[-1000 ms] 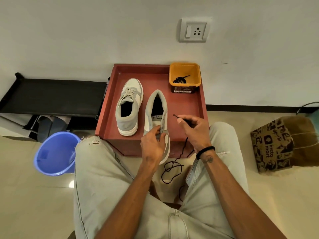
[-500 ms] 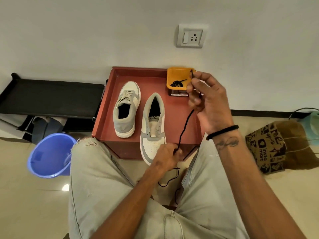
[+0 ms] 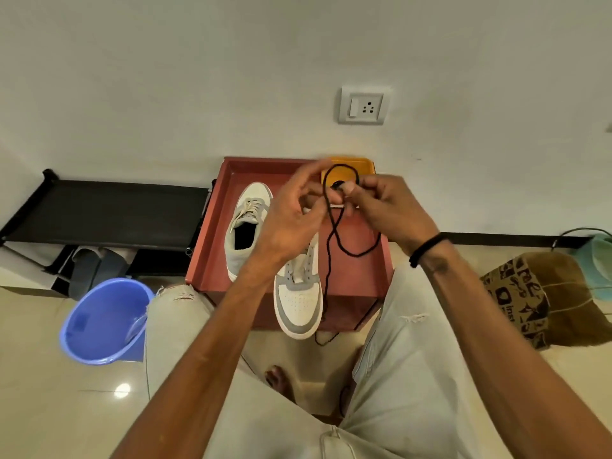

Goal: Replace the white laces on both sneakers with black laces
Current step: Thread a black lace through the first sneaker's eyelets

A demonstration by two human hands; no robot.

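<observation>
Here, my left hand (image 3: 291, 223) and right hand (image 3: 381, 207) pinch the black lace (image 3: 331, 226), limp and light, best gripped near its tips.

the room is lit evenly and rather softly, with weak shadows. one small bright glare spot sits on the glossy floor (image 3: 122, 390) (lower left). the hands look slightly blurred, and the wide lens bends straight lines near the edges.

The red tray-top stand (image 3: 212, 260) carries two sneakers (image 3: 245, 226) (image 3: 298, 303) and an orange tub (image 3: 364, 164).
</observation>
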